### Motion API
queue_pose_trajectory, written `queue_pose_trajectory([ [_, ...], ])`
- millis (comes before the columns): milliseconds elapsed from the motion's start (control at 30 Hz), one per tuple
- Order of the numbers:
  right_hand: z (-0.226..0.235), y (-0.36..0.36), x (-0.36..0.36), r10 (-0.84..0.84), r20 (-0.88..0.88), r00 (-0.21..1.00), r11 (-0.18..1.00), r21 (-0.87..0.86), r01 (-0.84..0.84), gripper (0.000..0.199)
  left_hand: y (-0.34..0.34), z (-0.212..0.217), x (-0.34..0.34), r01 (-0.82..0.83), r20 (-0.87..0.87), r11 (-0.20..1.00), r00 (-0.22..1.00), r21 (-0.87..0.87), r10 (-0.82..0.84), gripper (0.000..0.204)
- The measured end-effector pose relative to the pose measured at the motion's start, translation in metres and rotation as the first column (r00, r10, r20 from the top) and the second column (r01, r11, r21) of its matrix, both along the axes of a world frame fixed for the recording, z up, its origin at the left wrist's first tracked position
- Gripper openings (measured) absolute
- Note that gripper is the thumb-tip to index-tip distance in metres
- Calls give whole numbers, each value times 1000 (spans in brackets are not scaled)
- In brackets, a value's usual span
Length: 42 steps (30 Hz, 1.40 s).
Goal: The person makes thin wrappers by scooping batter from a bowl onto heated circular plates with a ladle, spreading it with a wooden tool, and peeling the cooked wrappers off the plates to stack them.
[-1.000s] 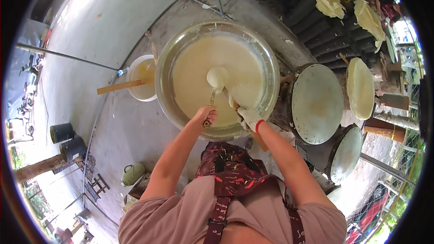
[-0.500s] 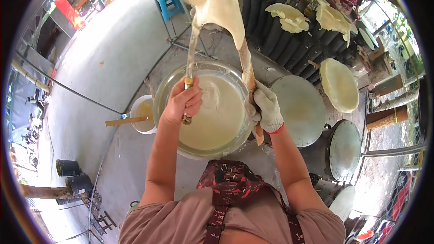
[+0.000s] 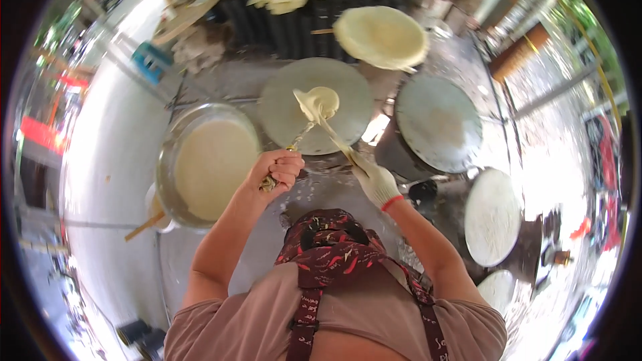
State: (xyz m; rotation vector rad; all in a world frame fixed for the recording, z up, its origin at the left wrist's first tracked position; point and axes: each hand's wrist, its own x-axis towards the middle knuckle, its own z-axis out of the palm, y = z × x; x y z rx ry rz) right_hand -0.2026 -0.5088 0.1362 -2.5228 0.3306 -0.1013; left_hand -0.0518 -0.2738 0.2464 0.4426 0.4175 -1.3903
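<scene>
Our left hand (image 3: 279, 168) has its bare fingers curled tight around the thin handle of a metal stick (image 3: 289, 154). Our right hand (image 3: 376, 184), in a white glove with a red cuff, has its fingers closed around the handle of a flat wooden paddle (image 3: 334, 137). Both tools reach up and meet at a lump of dough (image 3: 318, 102), pale and wet-looking. The dough sits on the round grey hot plate (image 3: 294, 124), a bit up from its middle. We think the dough is soft, sticky and floppy, so it would sag and stretch if we grabbed it with fingers. It seems best to hold it from under with the two tools, one on each side, and keep our grip down on the handles. Left of the hot plate is a big metal bowl (image 3: 167, 180) full of creamy batter, with a small tub (image 3: 152, 208) and a wooden stick beside it. Right of the hot plate is another round plate (image 3: 438, 124). Above the hot plate, a thin round sheet (image 3: 381, 37) lies spread out.
</scene>
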Motion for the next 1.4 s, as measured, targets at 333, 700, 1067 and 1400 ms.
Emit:
queue_pose_trajectory([
  [333, 3, -127, -173, -466, -186, 865, 634, 612, 473, 39, -244, -4, -55, 537, 440, 844, 761, -12, -477, 17],
  [700, -78, -204, -123, -961, -267, -71, -276, 917, 287, 45, -458, -135, -91, 676, 773, 665, 220, 319, -594, 10],
  [1067, -93, -254, -65, -983, -182, -22, -163, 814, 557, 38, -520, -190, -15, 37, 387, 686, -847, 727, -365, 28],
  [1400, -98, -259, -20, -990, -141, -14, -98, 612, 785, 40, -511, -180, 57, -1, 288, 710, -914, 704, -286, 27],
])
